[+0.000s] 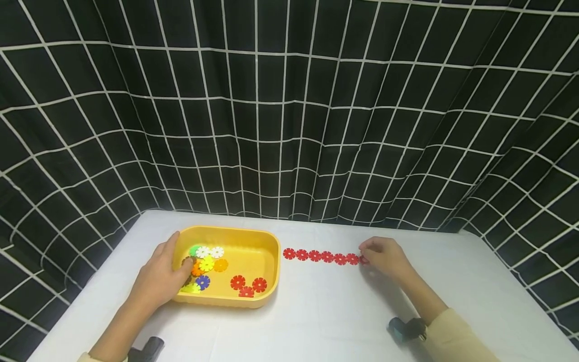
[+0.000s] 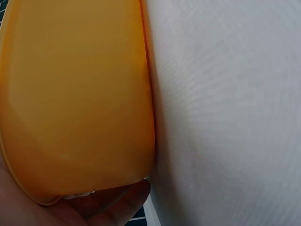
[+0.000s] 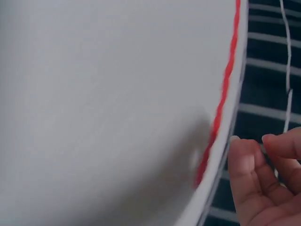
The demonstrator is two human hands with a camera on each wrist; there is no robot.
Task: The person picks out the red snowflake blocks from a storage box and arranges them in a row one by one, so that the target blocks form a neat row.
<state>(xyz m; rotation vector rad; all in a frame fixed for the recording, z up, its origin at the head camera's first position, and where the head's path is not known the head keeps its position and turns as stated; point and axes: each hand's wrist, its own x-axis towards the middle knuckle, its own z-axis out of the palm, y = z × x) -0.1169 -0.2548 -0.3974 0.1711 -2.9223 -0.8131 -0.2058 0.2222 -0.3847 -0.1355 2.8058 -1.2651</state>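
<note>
My left hand [image 1: 158, 274] grips the left end of a yellow plastic tray [image 1: 244, 234], thumb over the rim and fingers along the outside wall. In the left wrist view the fingers [image 2: 124, 202] curl against the tray's end. To the right of the tray, several red flower-shaped discs [image 1: 314, 256] lie edge to edge in a row on the white table. At the row's right end, my right hand [image 1: 384, 257] overlaps the last red disc [image 1: 363, 259]. The right wrist view shows that hand [image 3: 263, 183] loosely bent, with a gap between thumb and fingers and nothing in it.
Inside the tray are three red discs [image 1: 246, 291] at the right and a pile of yellow, orange, white, green and blue discs [image 1: 206, 264] at the left. A black cloth with white grid lines [image 1: 280, 125] hangs behind the white table [image 1: 325, 317].
</note>
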